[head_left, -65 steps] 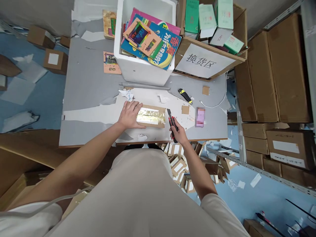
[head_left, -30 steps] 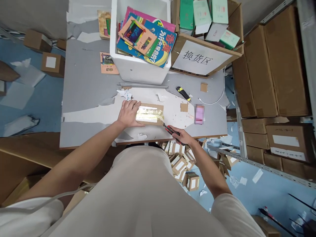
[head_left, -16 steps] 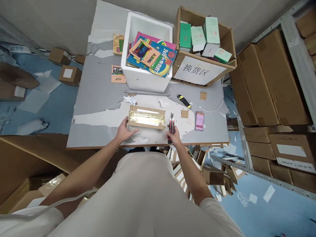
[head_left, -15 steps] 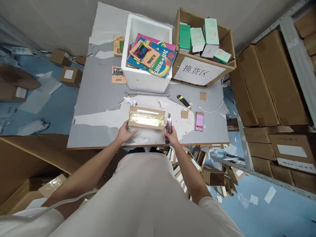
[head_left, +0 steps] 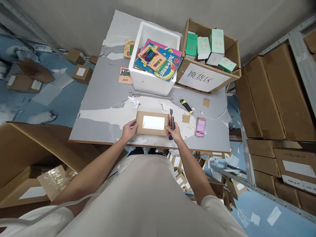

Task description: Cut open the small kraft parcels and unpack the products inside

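A flat brown cardboard box (head_left: 140,124) with a white label faces up near the table's front edge. My left hand (head_left: 129,131) grips its left end, thumb on top and the other fingers partly hidden. In my right hand (head_left: 174,132) is a red and black utility knife (head_left: 171,123), its blade end pointing away from me. The fingertips of that hand also touch the right end of the box. A second utility knife, black and yellow (head_left: 186,106), lies farther back on the table.
Behind the box stand a white foam box (head_left: 151,84) of books and a carton (head_left: 182,74) of green boxes. A phone (head_left: 200,127), a white cable (head_left: 214,118) and cardboard scraps (head_left: 186,118) lie to the right. Shelves with cartons (head_left: 271,98) line the right side.
The cardboard box has been turned over: its gold-taped side faced up before, and its labelled side does now. My left hand has closed on its left end. The view has shifted slightly.
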{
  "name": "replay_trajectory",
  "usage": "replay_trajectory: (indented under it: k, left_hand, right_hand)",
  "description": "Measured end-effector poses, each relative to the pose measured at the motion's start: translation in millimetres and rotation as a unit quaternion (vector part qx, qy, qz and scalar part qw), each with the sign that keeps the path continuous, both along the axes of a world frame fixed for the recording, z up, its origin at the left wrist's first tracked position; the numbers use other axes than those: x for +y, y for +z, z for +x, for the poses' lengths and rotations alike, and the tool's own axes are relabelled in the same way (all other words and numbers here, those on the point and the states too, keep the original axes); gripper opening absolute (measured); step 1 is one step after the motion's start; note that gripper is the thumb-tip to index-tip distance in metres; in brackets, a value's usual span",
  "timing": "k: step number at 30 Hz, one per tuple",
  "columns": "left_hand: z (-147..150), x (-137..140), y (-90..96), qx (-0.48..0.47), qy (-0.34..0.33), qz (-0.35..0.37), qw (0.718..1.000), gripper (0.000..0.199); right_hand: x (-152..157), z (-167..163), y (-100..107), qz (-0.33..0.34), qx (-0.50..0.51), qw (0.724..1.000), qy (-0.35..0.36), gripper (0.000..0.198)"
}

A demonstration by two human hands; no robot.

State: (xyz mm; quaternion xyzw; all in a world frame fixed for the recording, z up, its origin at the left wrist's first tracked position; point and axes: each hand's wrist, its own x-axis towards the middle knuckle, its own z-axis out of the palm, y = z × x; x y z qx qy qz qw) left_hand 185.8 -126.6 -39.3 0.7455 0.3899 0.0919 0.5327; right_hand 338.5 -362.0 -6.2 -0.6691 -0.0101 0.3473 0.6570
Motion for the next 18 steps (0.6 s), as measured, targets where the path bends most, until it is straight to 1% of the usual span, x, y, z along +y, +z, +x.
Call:
replay_trajectory:
  k: [3,5,8,10,12,14,16,18]
  left_hand:
    - [-13,5,-9.6,-0.001,-0.003,-0.021,1.0,0.052]
    - [-27,8,-17.4,0.002,0.015,-0.042,0.999,0.054]
    - [-51,5,-30.8,0.022,0.044,-0.067,0.997,0.058]
    - [-61,-1,-38.6,0.038,0.029,-0.064,0.997,0.062]
    - [-64,-10,-44.1,0.046,0.007,-0.055,0.997,0.067]
    - [-61,-18,-46.1,0.045,0.009,-0.047,0.998,0.068]
    - [-54,-24,-43.3,0.041,0.025,-0.044,0.998,0.065]
    - [-47,-28,-34.4,0.039,0.045,-0.033,0.998,0.06]
  right_hand:
    - [-14,-6,-1,-0.015,-0.007,0.999,0.03,0.049]
    - [-29,-15,-4,-0.033,-0.011,0.998,0.048,0.048]
    - [-48,-29,-13,-0.053,0.0,0.997,0.055,0.049]
    - [-52,-35,-21,-0.068,0.013,0.996,0.06,0.049]
    - [-51,-37,-29,-0.083,0.021,0.994,0.07,0.047]
    - [-47,-35,-33,-0.093,0.021,0.992,0.082,0.044]
    - [-44,-30,-33,-0.092,0.02,0.992,0.089,0.042]
    - [-42,-22,-28,-0.088,0.017,0.992,0.092,0.041]
